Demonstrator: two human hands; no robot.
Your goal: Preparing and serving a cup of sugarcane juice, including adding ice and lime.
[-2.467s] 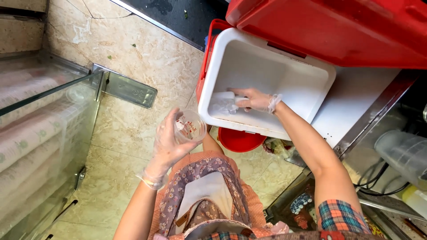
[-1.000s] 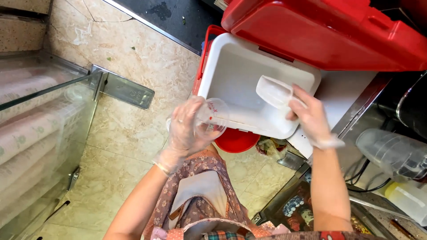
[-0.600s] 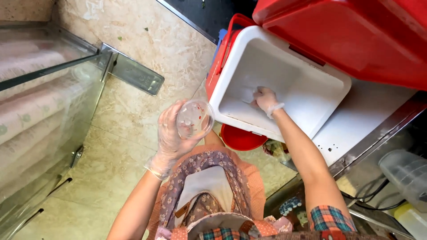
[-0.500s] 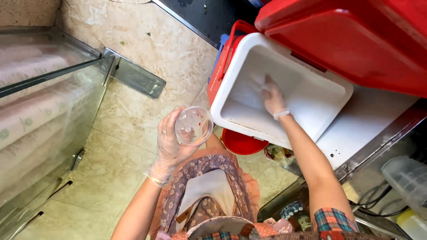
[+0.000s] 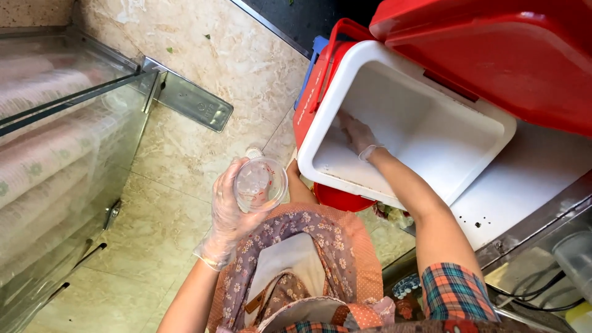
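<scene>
**Around the counter**

A glass panel [image 5: 68,117] stands at the left, clamped by a metal bracket [image 5: 188,103] on the beige marble floor [image 5: 185,160]. Bits of green litter [image 5: 168,50] dot the tiles. At the right a steel counter edge [image 5: 536,219] runs past black cables [image 5: 542,293]. A floral apron [image 5: 296,259] hangs below.

A clear, round plastic cup [image 5: 259,183] with small red print on its wall is held tilted in the gloved left hand [image 5: 231,209], its open mouth turned up toward the camera, just beside the near rim of the cooler. The red plastic cooler box with a white lining [image 5: 431,179] stands open on the floor, its red lid [image 5: 493,55] swung up behind it. The gloved right hand [image 5: 356,134] reaches down inside against the white inner wall, and what its fingers grip cannot be told.
</scene>
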